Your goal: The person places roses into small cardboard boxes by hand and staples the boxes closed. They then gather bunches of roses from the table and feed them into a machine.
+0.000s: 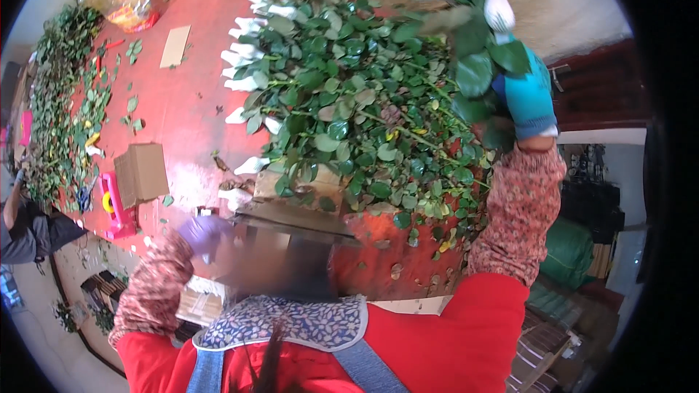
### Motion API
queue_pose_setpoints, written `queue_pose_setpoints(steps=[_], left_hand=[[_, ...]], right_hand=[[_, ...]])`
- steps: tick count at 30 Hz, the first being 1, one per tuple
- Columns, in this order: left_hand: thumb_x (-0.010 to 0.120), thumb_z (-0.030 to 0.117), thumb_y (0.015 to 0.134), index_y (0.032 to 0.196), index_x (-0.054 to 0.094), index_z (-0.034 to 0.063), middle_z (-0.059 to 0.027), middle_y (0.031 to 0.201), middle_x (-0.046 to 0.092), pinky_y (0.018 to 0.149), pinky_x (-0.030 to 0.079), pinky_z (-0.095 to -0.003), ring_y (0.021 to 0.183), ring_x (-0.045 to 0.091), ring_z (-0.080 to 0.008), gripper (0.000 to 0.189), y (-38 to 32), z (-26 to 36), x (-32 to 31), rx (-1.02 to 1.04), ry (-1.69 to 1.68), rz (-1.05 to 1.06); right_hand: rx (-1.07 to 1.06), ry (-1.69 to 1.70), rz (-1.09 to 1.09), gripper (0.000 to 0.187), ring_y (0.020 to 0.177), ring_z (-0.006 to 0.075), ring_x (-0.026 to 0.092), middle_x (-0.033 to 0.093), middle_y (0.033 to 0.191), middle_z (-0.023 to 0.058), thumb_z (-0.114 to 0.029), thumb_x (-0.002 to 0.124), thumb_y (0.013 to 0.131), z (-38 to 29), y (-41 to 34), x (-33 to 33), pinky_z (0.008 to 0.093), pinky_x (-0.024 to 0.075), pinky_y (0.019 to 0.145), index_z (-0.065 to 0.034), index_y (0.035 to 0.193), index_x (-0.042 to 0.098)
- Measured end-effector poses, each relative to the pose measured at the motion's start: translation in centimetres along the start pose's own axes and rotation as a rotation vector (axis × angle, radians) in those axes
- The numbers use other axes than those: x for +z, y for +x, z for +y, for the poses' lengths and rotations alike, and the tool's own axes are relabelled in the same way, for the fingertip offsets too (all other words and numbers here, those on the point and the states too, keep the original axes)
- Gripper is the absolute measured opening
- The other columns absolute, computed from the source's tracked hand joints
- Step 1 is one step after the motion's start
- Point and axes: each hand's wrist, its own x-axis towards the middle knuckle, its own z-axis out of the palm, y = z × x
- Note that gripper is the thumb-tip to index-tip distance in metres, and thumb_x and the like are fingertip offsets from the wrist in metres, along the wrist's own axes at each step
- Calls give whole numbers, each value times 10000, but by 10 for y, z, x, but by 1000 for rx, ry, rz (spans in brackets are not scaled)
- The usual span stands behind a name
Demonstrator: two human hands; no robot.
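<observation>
My right hand [524,90], in a teal glove, is raised at the upper right and closed around leafy flower stems [474,73]. Several of their heads, in white net sleeves [498,3], point up and to the left. Beside and below them lies a large pile of leafy stems [355,98] on the red table, with netted white heads [240,83] along its left side. My left hand [206,236], in a purple glove, is low at the table's near edge beside a blurred dark object [284,262]; whether it holds anything is unclear.
A cardboard piece [143,173] and a pink tape dispenser [116,207] lie to the left. Scissors [84,196] are near them. More leafy stems [60,98] and a clear plastic bag [120,3] lie at the far left. Another person's arm [12,204] reaches in at the left edge.
</observation>
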Motion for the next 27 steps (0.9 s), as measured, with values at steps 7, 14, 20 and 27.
queue_pose_setpoints(steps=[7, 14, 20, 27], left_hand=[[559, 9, 781, 1004, 649, 83, -137, 971, 664, 785, 525, -423, 888, 628, -364, 251, 52, 8, -88, 448, 611, 557], [558, 27, 772, 1242, 558, 83, -134, 1259, 571, 880, 507, -457, 1069, 584, -344, 472, 212, 80, -104, 470, 807, 652], [530, -6, 788, 1309, 527, 124, -141, 1515, 352, 1071, 384, -485, 1300, 445, -373, 537, 251, 101, -160, 584, 980, 914], [667, 144, 752, 1139, 634, 123, -124, 1255, 561, 936, 499, -436, 1098, 578, -342, 388, 242, 105, -128, 447, 852, 445]], right_hand=[[50, -24, -100, 188, 846, 283, 636, 664, 956, 116, -44, 608, 861, 2, -34, 4, 369, 512, 726, -51, 1042, 656], [824, 1205, -34, 291, 772, 179, 637, 681, 966, 97, -224, 512, 965, -78, -60, -31, 313, 530, 664, -7, 1098, 653], [650, 446, -196, 286, 876, 174, 635, 684, 1076, 95, -218, 519, 994, -46, -106, -57, 310, 539, 733, -17, 1161, 637], [449, 143, -145, 290, 951, 163, 615, 655, 1105, 77, -197, 525, 982, -38, -122, -39, 302, 523, 789, -28, 1197, 622]])
